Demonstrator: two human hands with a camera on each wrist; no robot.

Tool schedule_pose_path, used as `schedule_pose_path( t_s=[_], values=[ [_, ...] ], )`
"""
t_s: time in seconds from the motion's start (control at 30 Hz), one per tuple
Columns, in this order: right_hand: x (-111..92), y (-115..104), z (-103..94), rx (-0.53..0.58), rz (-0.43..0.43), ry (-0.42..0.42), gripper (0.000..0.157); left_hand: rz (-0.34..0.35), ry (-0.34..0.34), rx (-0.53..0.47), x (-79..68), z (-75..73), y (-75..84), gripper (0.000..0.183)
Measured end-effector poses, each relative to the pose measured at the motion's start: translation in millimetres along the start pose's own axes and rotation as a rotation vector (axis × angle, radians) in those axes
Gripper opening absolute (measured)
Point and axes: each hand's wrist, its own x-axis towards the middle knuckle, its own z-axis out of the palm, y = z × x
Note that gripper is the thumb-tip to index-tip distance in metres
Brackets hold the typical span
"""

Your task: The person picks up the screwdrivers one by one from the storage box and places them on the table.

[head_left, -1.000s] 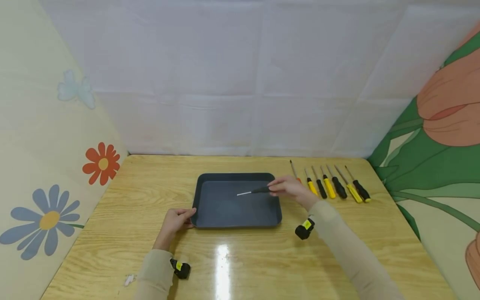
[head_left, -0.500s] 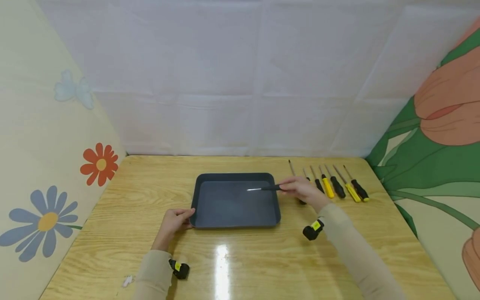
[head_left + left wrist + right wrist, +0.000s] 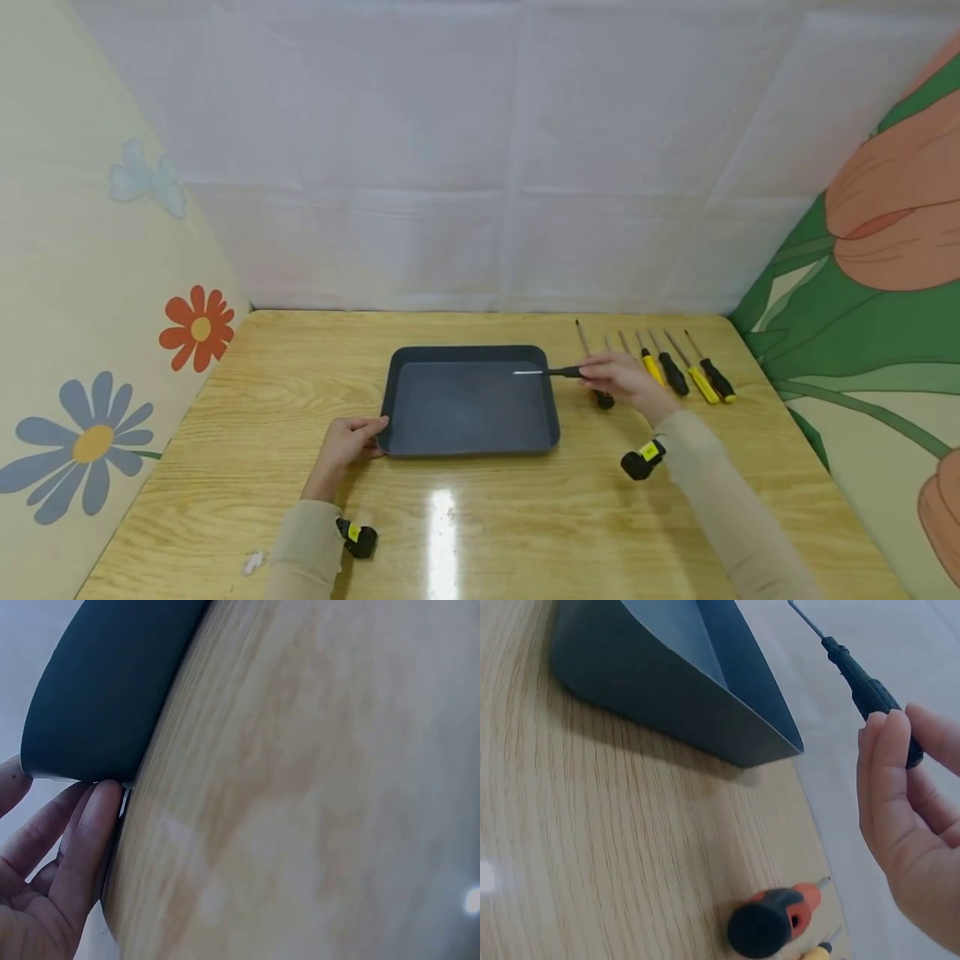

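My left hand (image 3: 350,440) grips the dark grey tray (image 3: 472,417) at its near left corner. The thumb lies on the rim and the fingers press the outer wall, as the left wrist view shows. My right hand (image 3: 618,381) pinches the handle of a black screwdriver (image 3: 566,372) between thumb and fingertips. Its metal shaft points left, over the tray's right side. In the right wrist view the screwdriver (image 3: 870,690) is held up off the table, beyond the tray's corner. Beneath that hand lies an orange and black screwdriver (image 3: 772,919).
A row of several screwdrivers, among them a yellow one (image 3: 702,385) and a black one (image 3: 717,380), lies on the wooden table (image 3: 525,525) at the right. My right hand partly covers that row. A white scrap (image 3: 254,562) lies near the front left.
My right hand has moved right with the black screwdriver, from over the tray's inside toward its right rim and the screwdriver row. The left hand stays at the tray's corner.
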Motion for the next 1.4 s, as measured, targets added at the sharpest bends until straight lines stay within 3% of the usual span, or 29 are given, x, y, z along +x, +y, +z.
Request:
schedule_pose_path(
  t_s=[0.27,0.47,0.57,0.8,1.0,1.4],
  values=[
    [-9.1,-4.5,-14.6,-0.107,0.028,0.026,0.045,-0.002,0.002,-0.004,1.2,0.2,-0.2,0.033],
    [-14.4,-3.4,-27.8,-0.074,0.062,0.065,0.053,0.0,-0.004,-0.006,-1.6,-0.2,1.7,0.033],
    [-17.7,-1.2,-35.2,-0.009,0.068,0.065,0.05,0.007,-0.008,-0.002,-2.3,-0.2,2.2,0.033],
    [-28.4,3.7,-51.9,0.093,0.042,0.109,0.011,0.012,-0.008,0.01,-2.2,0.1,0.8,0.033],
    [-32.6,10.0,-65.0,0.136,-0.022,0.109,0.026,0.007,-0.007,0.031,-0.3,-0.6,-0.9,0.034],
    [-43.7,17.8,-71.4,0.229,-0.117,0.166,0.028,0.008,-0.016,0.027,0.1,-1.4,-1.0,0.036]
  ],
)
